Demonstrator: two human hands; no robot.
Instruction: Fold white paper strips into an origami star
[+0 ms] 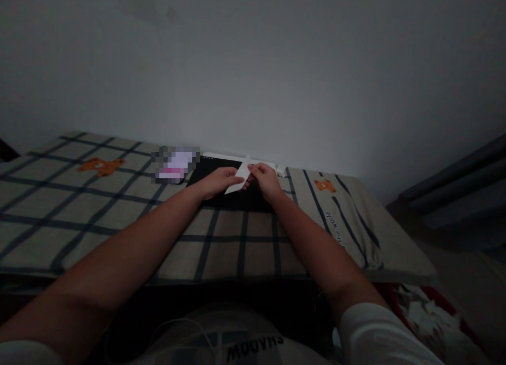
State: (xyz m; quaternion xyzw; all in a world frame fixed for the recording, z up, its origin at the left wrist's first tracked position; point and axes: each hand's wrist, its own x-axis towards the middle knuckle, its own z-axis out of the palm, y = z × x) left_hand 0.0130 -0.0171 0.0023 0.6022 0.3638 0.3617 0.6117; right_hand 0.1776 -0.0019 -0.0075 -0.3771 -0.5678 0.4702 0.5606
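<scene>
Both hands, left hand (219, 181) and right hand (265, 179), pinch a white folded paper (240, 177) above a dark pad (233, 196).

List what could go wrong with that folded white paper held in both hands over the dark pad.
1. The folded white paper is pinched only at its edges by the left hand and right hand, so a firmer grip might crease or tear it.
2. The scene is dim, so the folds may end up misaligned.
3. If it slips, it might drop onto the dark pad or the checked cloth.
</scene>
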